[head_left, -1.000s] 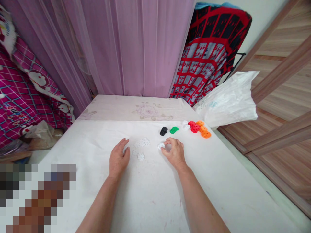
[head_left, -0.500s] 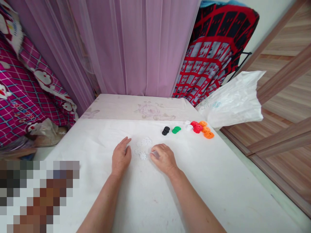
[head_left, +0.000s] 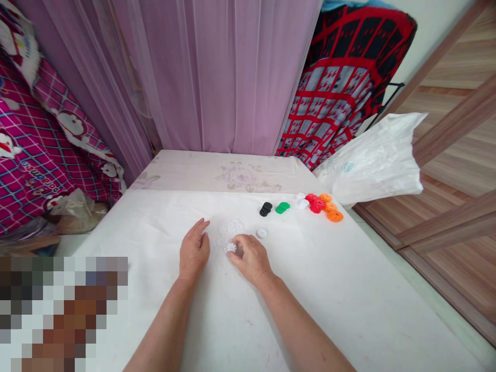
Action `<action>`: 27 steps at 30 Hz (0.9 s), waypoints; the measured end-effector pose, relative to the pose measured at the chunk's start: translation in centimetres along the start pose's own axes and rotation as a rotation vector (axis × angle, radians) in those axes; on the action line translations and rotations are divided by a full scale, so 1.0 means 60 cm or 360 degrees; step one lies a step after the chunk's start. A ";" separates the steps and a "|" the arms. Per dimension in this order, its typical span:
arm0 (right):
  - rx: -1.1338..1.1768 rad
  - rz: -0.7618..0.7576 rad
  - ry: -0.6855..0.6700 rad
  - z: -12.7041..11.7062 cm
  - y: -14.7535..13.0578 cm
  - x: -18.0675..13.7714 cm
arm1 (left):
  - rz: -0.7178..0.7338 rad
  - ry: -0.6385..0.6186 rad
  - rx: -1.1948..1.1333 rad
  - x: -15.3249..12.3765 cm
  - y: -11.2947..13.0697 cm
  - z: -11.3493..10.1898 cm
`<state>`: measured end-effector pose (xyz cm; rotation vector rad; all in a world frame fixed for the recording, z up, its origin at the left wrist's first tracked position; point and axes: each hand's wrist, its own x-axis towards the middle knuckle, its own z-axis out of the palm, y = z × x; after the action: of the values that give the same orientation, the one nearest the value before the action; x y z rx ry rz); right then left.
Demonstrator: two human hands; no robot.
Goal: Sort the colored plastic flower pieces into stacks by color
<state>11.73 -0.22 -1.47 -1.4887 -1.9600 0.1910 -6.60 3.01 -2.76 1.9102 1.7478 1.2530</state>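
Note:
My left hand [head_left: 194, 251] lies flat on the white table [head_left: 349, 289], fingers stretched out, holding nothing. Just to its right, my right hand [head_left: 250, 257] has its fingers curled and pinches a small white snowflake-shaped disc [head_left: 231, 247]. More white discs [head_left: 232, 228] lie right beyond the fingertips. One white disc [head_left: 262, 233] sits alone to the right of my right hand.
Farther back on the right lie small piles of discs: black [head_left: 265, 208], green [head_left: 282, 207], white [head_left: 301, 202], red [head_left: 314, 203] and orange [head_left: 331, 210]. A white plastic bag [head_left: 372, 160] hangs over the table's right corner. Purple curtains stand behind.
My right hand moved left from a spot by the lone white disc to the disc cluster and closed on one disc. The left hand has stayed put.

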 end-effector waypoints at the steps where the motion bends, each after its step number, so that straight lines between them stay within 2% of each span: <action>1: 0.0030 0.0018 0.0049 -0.006 0.010 0.002 | -0.0006 0.0013 -0.0017 0.000 -0.001 0.000; 6: -0.0025 0.0191 0.0390 -0.049 0.087 0.014 | -0.0059 0.0086 -0.0094 -0.001 -0.005 0.002; 9: -0.0094 0.0205 0.0437 -0.065 0.118 0.015 | -0.0092 0.0138 -0.0135 -0.002 -0.007 0.005; 18: -0.0135 0.0116 0.0299 -0.058 0.111 0.014 | -0.0122 0.0135 -0.0188 -0.002 -0.006 0.006; 27: -0.0124 0.0100 0.0309 -0.058 0.118 0.015 | -0.0110 0.0106 -0.0172 -0.002 -0.008 0.006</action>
<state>19.29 2.09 -1.84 -1.5582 -1.7853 -0.0032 -6.68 3.16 -3.35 1.7528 1.7247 1.3711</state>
